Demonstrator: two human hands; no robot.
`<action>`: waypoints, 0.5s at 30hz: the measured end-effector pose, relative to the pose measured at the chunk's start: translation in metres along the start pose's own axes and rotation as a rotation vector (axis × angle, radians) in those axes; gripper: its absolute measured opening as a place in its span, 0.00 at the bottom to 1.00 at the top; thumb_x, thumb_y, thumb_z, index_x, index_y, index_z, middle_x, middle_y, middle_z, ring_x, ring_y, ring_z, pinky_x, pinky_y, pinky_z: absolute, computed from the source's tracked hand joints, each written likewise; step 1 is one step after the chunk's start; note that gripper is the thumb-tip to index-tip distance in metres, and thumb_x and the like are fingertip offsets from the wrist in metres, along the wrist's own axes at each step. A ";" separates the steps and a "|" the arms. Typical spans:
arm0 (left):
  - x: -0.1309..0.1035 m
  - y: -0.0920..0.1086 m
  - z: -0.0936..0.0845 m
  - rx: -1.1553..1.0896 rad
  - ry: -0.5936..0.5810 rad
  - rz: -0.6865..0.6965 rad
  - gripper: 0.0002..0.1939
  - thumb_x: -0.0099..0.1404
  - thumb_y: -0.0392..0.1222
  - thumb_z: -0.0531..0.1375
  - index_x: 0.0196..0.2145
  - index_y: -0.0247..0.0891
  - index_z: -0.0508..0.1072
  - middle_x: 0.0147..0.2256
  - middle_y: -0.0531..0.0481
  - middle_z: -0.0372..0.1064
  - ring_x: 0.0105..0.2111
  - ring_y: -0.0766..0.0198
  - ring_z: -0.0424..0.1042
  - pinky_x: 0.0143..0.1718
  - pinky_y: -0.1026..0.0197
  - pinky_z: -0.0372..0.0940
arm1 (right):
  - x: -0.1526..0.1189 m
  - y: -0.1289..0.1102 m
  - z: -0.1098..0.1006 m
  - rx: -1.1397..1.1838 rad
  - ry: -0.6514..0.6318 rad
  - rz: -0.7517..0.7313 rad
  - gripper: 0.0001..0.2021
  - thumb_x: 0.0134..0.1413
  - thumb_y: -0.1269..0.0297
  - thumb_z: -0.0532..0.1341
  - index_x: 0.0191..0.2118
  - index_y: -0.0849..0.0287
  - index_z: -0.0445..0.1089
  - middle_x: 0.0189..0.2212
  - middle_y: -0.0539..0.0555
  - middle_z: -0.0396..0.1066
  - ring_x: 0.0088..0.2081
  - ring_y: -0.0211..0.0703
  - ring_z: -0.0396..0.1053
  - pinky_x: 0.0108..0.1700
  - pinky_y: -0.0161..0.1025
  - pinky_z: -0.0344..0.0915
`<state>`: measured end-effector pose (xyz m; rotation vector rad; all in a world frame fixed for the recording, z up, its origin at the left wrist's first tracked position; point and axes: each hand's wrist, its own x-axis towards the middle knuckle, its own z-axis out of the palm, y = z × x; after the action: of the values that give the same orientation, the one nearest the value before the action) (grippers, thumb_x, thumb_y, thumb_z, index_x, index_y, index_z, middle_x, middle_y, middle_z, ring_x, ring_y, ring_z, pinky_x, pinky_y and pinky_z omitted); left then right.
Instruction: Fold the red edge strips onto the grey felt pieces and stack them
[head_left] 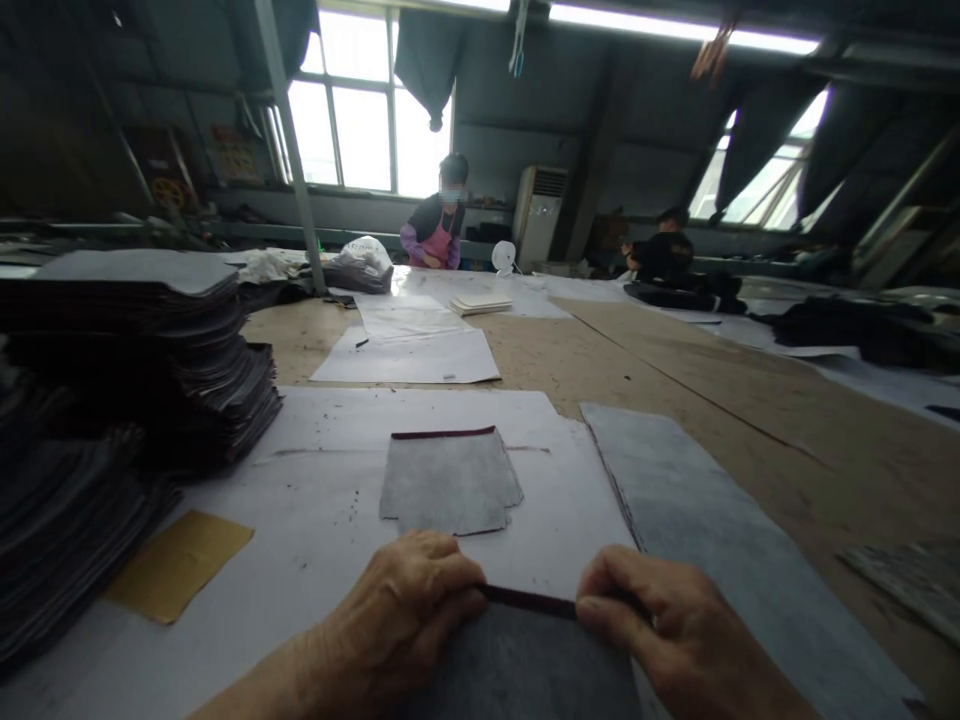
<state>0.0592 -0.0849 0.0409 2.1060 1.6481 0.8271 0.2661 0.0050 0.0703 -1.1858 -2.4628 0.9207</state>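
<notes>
The near edge of the scene is occupied by both hands. By the left hand [409,610] the left end of a dark folded edge [532,602] is pinched between thumb and fingers; by the right hand [667,610] its right end is gripped in the same way. The edge is thus held between them, its long axis run left to right and tipped slightly nearer at the right. From it the held grey piece [532,665] is spread toward the near side, where it is cut off from view.

Just beyond the hands, a second grey piece [450,482] is laid flat on white paper [574,490], its dark red strip set along the far side; the left hand is placed nearer to it. To the right a long grey sheet [712,530] is laid, and to the left a tan square [180,568] and tall stacks of dark sheets [150,350]. At the far left a plastic bag [361,268] is seen, its greyish contents not made out. Farther off, a co-worker [436,240] is seen across the table [645,360].
</notes>
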 end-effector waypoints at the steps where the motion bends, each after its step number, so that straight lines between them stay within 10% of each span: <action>1: 0.001 -0.004 -0.006 -0.063 0.010 -0.049 0.11 0.64 0.35 0.51 0.30 0.37 0.72 0.26 0.53 0.65 0.28 0.68 0.65 0.32 0.66 0.59 | 0.005 0.000 -0.002 0.001 0.013 -0.019 0.09 0.48 0.62 0.53 0.22 0.58 0.64 0.19 0.47 0.63 0.24 0.36 0.61 0.28 0.33 0.55; 15: 0.049 -0.080 -0.048 -0.066 0.482 -0.533 0.12 0.55 0.46 0.56 0.30 0.38 0.77 0.26 0.52 0.72 0.29 0.62 0.69 0.32 0.63 0.60 | 0.164 -0.015 0.010 -0.120 0.095 -0.117 0.11 0.55 0.59 0.57 0.31 0.63 0.67 0.28 0.49 0.66 0.30 0.35 0.65 0.35 0.38 0.63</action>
<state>-0.0240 -0.0205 0.0425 1.3660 2.2383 1.2295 0.1483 0.1203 0.0653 -1.0819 -2.5102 0.6782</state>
